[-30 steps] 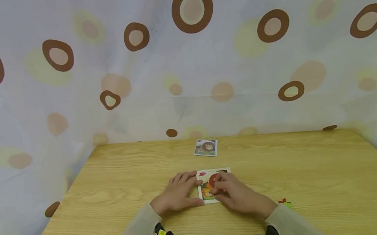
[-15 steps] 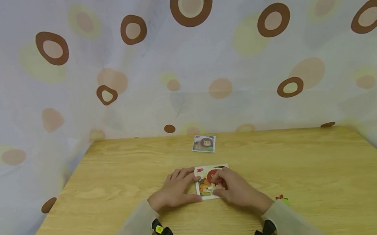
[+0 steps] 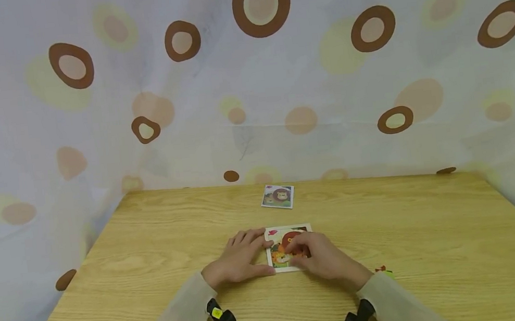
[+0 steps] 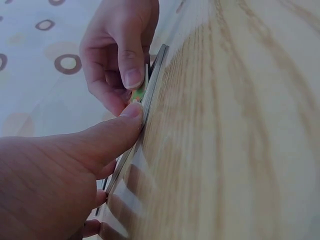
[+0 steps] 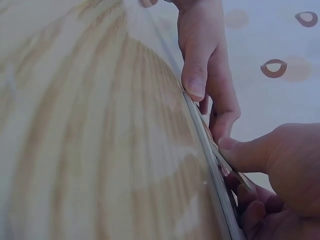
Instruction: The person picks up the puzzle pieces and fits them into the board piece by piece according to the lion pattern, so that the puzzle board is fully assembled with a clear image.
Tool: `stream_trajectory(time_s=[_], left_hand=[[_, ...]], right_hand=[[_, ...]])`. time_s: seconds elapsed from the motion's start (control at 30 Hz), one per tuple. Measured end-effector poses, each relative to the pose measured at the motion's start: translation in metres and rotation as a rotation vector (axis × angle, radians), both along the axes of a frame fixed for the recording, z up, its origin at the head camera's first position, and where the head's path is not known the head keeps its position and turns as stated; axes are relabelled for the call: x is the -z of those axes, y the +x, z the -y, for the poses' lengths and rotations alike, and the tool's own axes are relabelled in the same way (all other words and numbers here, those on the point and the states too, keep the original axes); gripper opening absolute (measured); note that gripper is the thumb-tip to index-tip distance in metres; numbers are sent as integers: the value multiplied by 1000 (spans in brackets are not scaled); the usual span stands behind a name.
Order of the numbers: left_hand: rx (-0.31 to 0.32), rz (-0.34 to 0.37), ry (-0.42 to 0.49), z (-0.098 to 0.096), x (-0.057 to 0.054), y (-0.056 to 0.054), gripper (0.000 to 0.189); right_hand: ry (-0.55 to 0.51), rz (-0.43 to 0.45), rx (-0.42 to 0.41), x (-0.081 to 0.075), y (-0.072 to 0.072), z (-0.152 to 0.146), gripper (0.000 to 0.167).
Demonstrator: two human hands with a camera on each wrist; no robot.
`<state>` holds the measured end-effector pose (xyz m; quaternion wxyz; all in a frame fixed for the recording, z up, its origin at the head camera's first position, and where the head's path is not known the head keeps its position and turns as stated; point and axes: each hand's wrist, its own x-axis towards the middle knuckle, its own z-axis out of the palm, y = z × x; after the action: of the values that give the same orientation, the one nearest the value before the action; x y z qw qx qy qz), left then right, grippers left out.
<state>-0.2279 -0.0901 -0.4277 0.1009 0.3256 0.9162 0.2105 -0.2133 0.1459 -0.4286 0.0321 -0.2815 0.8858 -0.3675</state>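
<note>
A square jigsaw puzzle (image 3: 278, 250) with a white border and a lion picture lies flat on the table in the head view. My left hand (image 3: 240, 259) rests at its left side, fingers spread, thumb and fingertips touching the border. Over the puzzle's right part, my right hand (image 3: 326, 255) pinches a thin puzzle piece (image 5: 239, 174) between thumb and curled fingers. In the right wrist view this piece is tilted, one edge lifted off the board. My right hand hides much of the puzzle's right side in the head view.
Farther back on the wooden table (image 3: 174, 221) lies a picture card (image 3: 278, 196) with a similar lion. A small green and red piece (image 3: 384, 271) sits beside my right sleeve, partly hidden. A patterned cloth (image 3: 249, 77) hangs behind the table.
My right hand's fingers have shifted slightly over the right part of the puzzle. My left hand stays at the left border. The head view has tilted a little downward.
</note>
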Motion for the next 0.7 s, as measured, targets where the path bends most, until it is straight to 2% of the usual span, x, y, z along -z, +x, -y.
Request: stream_trajectory(time_s=[0.23, 0.47, 0.7], left_hand=[[6, -12, 5, 1, 2, -1, 60], [5, 2, 6, 0, 1, 0, 60], [-1, 4, 6, 1, 1, 0, 60]], right_hand=[[19, -62, 0, -3, 0, 4, 11], [32, -46, -56, -7, -1, 4, 9], [40, -22, -39, -7, -1, 7, 9]])
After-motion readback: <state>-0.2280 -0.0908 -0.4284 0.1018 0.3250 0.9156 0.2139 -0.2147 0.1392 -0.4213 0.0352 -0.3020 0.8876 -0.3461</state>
